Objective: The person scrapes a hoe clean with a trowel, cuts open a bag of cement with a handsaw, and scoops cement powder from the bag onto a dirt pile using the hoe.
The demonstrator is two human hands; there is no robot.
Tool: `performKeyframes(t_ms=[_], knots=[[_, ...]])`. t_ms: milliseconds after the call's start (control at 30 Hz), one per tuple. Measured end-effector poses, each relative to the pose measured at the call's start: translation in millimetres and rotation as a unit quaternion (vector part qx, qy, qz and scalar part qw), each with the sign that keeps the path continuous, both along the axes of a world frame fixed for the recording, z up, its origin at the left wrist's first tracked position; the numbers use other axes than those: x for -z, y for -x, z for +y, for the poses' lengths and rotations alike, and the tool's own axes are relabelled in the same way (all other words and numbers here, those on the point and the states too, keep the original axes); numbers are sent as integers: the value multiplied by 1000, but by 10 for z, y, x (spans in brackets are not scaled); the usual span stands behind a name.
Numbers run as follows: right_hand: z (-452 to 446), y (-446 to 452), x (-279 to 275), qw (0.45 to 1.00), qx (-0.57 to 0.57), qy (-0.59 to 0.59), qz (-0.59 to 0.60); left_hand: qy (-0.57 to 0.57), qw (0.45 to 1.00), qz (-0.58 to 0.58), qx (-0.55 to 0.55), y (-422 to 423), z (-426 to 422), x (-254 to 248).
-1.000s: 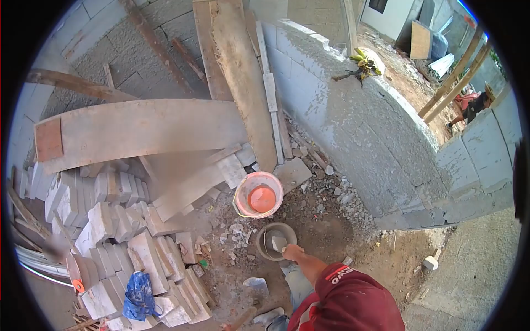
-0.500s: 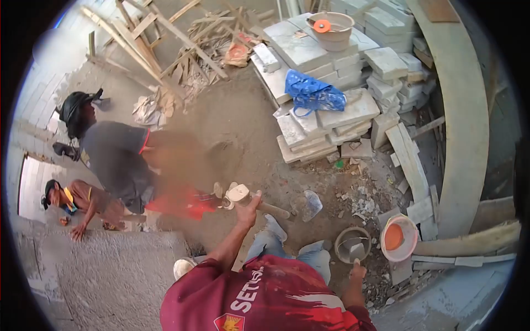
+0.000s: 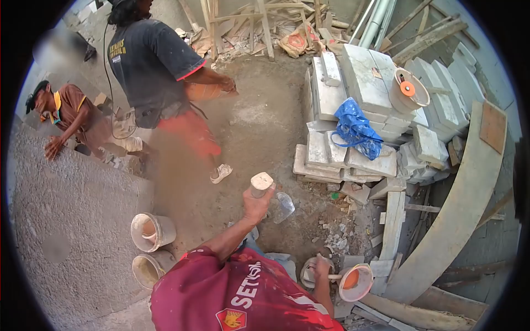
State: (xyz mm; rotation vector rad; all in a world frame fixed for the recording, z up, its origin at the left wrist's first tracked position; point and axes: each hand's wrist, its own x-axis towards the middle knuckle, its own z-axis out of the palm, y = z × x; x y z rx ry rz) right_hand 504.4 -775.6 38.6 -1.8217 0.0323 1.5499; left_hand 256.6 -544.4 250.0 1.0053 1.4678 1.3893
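My left hand (image 3: 257, 205) is closed around a mallet-like tool (image 3: 261, 184) with a pale, block-shaped head, held up over the dirt floor. My right hand (image 3: 321, 268) is closed over a grey bucket (image 3: 308, 273) at lower right. From that fist a light handle (image 3: 334, 276) sticks out to the right, apparently the trowel's; its blade is hidden. Beside the bucket stands a pale tub (image 3: 364, 282) with something orange inside. A translucent, pale thing (image 3: 285, 207) lies on the ground just right of my left hand.
Stacked pale blocks (image 3: 326, 149), with a blue bag (image 3: 356, 129) and bucket (image 3: 406, 99) on top, stand at right. Two buckets (image 3: 165, 229) sit left beside a rough mortar wall (image 3: 83, 209). One co-worker (image 3: 149, 60) stands ahead; another (image 3: 83, 113) leans at the wall.
My view has swung left and up, so the stack sits farther right. The co-worker in dark clothing is upright now. My right hand's handle now points right, and the trowel blade is hidden.
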Motion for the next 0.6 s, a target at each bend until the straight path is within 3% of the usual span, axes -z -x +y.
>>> performKeyframes(t_ms=[167,233,367,433,467,533,567,600], knots=[[1169,1022,-364,975,-99,5,200,-1,997,-14,73,23,242,-15],[1507,1365,-380,953,-124,48,273,3,998,-17,65,130,388,-306],[1926,1852,-534,929,-110,73,347,24,990,-136,41,537,742,-790],[2139,2064,-585,896,9,66,439,35,982,-180,31,783,898,-1038],[2296,2177,-723,896,-5,69,439,51,982,-178,49,886,969,-1163],[2682,2447,-1016,863,174,-108,462,59,984,-150,75,1122,1128,-1448],[2883,2484,-868,866,159,-105,463,53,985,-152,61,1208,1220,-1440],[3128,2471,-617,824,211,-226,475,32,974,-216,61,1280,1307,-1432]])
